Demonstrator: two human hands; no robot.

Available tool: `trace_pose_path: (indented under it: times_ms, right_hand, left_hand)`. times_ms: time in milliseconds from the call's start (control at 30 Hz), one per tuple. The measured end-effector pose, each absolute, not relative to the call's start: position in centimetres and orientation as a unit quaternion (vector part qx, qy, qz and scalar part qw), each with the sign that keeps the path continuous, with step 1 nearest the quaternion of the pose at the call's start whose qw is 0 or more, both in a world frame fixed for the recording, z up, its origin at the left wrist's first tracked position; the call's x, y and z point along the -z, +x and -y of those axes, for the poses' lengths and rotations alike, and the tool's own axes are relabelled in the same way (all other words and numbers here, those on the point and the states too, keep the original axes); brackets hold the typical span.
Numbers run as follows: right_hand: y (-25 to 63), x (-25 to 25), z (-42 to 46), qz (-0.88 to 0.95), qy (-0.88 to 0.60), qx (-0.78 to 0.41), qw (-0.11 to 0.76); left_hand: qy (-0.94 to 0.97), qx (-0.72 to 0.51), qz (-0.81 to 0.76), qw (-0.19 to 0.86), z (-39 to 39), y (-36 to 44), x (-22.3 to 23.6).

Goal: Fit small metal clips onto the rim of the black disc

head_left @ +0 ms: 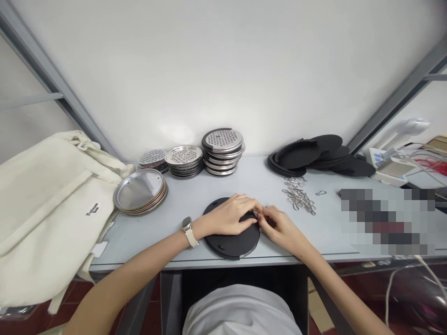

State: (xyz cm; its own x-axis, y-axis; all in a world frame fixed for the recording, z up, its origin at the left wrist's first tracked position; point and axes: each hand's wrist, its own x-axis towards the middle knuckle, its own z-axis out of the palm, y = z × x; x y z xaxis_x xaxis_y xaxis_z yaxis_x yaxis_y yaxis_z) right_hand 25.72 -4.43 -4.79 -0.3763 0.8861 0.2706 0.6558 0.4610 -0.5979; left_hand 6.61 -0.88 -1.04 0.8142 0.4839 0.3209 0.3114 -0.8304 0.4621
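Note:
A black round disc (230, 244) with small slots lies flat near the front edge of the table, a thin silvery rim showing at its lower right. Across its top rests my left hand (233, 216), with thumb and forefinger pinched together at the disc's right side. My right hand (281, 228) meets it there, its fingertips also closed in a pinch. A small glint of metal shows between the fingertips, but the fingers hide what it is. To the right of my hands lies a loose pile of small metal snap clips (298, 197).
Along the wall stand stacks of perforated metal discs (184, 156) and a taller stack (223, 139). Plain metal discs (141, 188) are stacked at left, beside a cream bag (52, 200). Black round covers (300, 156) lie at back right. A single clip (321, 192) lies apart.

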Motion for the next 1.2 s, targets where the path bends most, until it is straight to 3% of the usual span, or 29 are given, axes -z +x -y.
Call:
trace_pose_path:
  times_ms: [1200]
  right_hand:
    - [25.69,4.94,4.30,0.804,-0.476,-0.201,0.295]
  left_hand:
    - [0.932,-0.215,-0.208,0.205,0.82,6.62,1.11]
